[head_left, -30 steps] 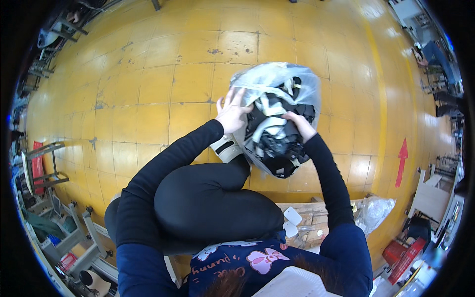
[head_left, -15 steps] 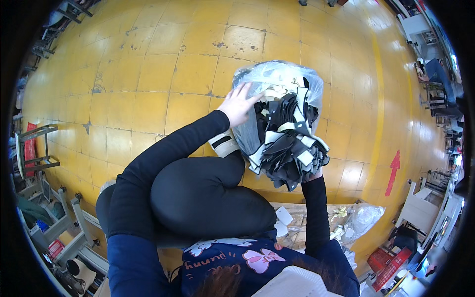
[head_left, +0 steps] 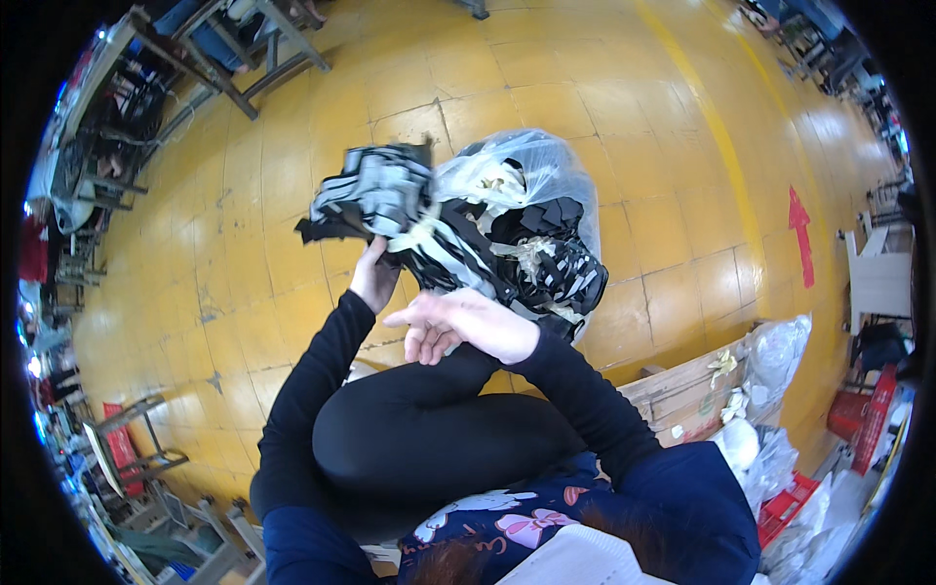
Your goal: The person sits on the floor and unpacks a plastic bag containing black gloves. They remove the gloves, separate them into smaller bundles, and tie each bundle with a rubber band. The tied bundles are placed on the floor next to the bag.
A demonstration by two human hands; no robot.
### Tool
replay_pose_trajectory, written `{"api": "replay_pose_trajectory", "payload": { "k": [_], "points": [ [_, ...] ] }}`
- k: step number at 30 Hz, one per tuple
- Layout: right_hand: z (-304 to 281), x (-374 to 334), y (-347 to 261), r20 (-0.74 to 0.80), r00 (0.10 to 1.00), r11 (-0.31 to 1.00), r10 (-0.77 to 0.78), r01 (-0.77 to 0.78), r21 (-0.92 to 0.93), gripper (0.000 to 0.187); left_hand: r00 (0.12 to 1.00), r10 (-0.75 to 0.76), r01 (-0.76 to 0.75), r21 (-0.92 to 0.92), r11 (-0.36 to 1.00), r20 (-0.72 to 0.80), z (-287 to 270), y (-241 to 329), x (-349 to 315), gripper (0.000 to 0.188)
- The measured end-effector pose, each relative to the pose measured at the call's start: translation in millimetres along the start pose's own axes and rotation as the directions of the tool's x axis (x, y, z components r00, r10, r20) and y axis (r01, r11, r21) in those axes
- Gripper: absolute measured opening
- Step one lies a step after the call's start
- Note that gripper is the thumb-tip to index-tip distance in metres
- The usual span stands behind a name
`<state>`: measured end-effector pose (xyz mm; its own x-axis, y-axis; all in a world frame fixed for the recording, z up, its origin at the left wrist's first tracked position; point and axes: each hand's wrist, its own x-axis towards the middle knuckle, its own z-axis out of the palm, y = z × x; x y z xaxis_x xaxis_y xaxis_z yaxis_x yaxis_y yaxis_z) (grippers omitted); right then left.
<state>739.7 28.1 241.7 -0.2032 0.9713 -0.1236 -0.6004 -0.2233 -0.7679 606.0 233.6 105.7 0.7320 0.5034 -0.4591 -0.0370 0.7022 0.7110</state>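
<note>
My left hand [head_left: 373, 279] is closed around the lower side of a bundle of black and white fabric pieces [head_left: 388, 185], tied with a pale strip. This bundle sticks out to the left of a clear plastic bag [head_left: 558, 154]. Inside the bag's mouth lie more black and white fabric pieces [head_left: 565, 278] with pale ties among them. My right hand [head_left: 458, 322] hovers above my knee, just below the bundle. Its fingers are loosely bent and apart, with nothing in them.
The bag stands on a yellow tiled floor [head_left: 263, 214]. A flattened cardboard piece [head_left: 682, 395] lies to my right, with clear plastic bags [head_left: 780, 361] and a red crate [head_left: 788, 507] beside it. A stool [head_left: 136, 444] stands at left, and benches [head_left: 234, 68] line the far left.
My left hand has gone from the bag's rim to gripping a bundle left of the bag. My right hand has left the fabric pieces and moved leftward, over my knee. The view has turned.
</note>
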Motion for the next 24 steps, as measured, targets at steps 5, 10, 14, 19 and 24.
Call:
{"api": "replay_pose_trajectory", "payload": {
  "k": [5,10,14,19,24],
  "points": [
    [-35,-8,25,-0.483,0.846,0.747,-0.226,-0.167,-0.643,0.033,0.972,-0.011,-0.044,-0.227,0.973,-0.234,-11,-6,-5,0.054],
    [-104,-2,57,-0.662,0.652,0.691,-0.37,-0.284,-0.665,0.03,0.922,-0.279,0.216,-0.241,0.946,-0.267,-43,-36,-5,0.068],
    [-125,10,69,-0.596,0.75,0.599,-0.287,-0.345,-0.723,0.035,0.721,-0.514,0.693,0.465,0.551,-0.465,-66,-25,0,0.054],
    [-123,15,80,-0.573,0.771,0.498,-0.28,-0.394,-0.773,0.031,0.917,0.358,0.11,0.974,0.196,-0.176,-33,33,20,0.025],
    [-135,47,87,-0.466,0.684,0.379,-0.561,-0.288,-0.879,0.026,0.818,0.395,-0.459,0.888,0.007,0.419,52,40,49,0.018]
  ]
}}
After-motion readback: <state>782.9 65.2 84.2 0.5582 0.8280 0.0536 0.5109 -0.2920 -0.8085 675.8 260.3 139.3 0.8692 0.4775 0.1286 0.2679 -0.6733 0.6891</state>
